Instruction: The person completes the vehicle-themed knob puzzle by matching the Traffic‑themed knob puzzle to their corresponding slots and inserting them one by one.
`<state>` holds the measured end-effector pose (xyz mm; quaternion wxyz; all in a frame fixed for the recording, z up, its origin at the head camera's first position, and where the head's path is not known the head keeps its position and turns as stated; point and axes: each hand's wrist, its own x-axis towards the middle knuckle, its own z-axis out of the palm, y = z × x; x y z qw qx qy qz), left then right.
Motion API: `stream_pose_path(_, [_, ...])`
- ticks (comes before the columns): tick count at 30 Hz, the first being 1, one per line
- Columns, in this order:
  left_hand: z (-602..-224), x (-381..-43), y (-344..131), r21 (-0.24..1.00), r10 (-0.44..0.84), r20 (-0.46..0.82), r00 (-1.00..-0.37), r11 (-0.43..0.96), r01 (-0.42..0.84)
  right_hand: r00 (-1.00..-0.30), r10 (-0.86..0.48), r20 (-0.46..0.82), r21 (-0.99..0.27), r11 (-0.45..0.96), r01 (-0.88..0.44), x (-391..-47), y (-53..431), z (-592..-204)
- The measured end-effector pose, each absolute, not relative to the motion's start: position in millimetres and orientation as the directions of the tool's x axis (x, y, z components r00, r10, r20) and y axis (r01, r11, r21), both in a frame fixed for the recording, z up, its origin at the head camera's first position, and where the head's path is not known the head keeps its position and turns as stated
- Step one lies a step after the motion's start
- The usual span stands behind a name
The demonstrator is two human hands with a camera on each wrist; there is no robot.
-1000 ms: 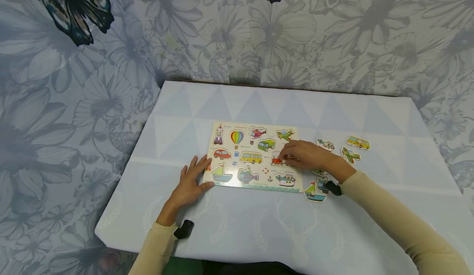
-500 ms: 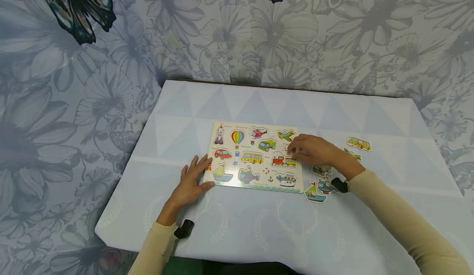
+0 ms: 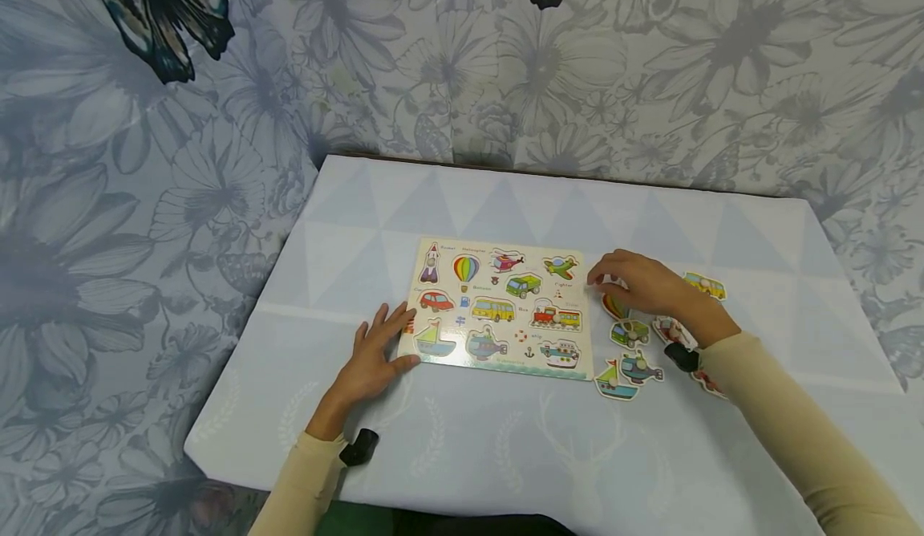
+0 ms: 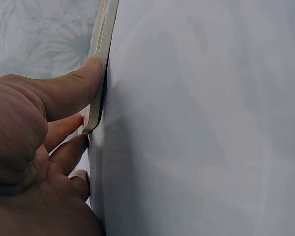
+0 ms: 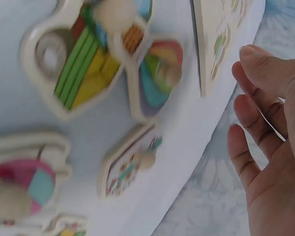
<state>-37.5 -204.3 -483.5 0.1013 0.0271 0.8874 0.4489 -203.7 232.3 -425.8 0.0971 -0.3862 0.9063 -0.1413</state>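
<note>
A wooden vehicle puzzle board (image 3: 498, 307) lies flat on the table, with pictures of a train, bus, balloon and others. My left hand (image 3: 370, 363) rests at its lower left corner. In the left wrist view the thumb (image 4: 78, 88) presses along the board's edge and the fingers extend past the corner. My right hand (image 3: 642, 283) hovers over loose puzzle pieces right of the board. Its fingers are loosely bent with nothing between them. Near it lie a balloon piece (image 3: 615, 306), a green truck piece (image 3: 630, 333) and a yellow bus piece (image 3: 705, 286).
A sailboat piece (image 3: 617, 381) and a blue helicopter piece (image 3: 641, 368) lie by the board's lower right corner. Red-toned pieces are partly hidden under the right wrist. Small knobs stand up from pieces in the right wrist view. Floral fabric (image 3: 462, 79) hangs behind the table (image 3: 505, 440).
My right hand has left the train picture on the board and moved right, over the loose pieces. The train now shows fully. My left hand stays at the board's corner.
</note>
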Motion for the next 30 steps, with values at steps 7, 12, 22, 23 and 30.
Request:
stream_pose_path(7, [-483.1,-36.9,-204.6,0.802,0.138,-0.162,-0.977,0.595,-0.049,-0.710,-0.700,-0.083,-0.341,0.689,-0.639,-208.7,250.4,-421.2])
stream_pose_path(12, [-482.3,-37.2,-204.2,0.802,0.139,-0.164,-0.977,0.596,-0.050,-0.724,-0.680,-0.117,-0.335,0.713,-0.616,-209.9,261.3,-423.4])
stream_pose_path(22, [-482.9,-38.5,-203.9,0.798,0.129,-0.160,-0.979,0.600,-0.051,-0.749,-0.636,-0.186,-0.297,0.763,-0.574,-213.4,280.5,-425.6])
stream_pose_path(23, [-483.0,-38.6,-203.9,0.798,0.130,-0.159,-0.979,0.601,-0.050,-0.749,-0.635,-0.188,-0.286,0.765,-0.577,-213.8,282.0,-426.1])
stream_pose_path(30, [-482.9,-38.9,-204.1,0.798,0.144,-0.144,-0.979,0.601,-0.028,-0.745,-0.637,-0.200,-0.250,0.768,-0.590,-217.3,288.4,-428.6])
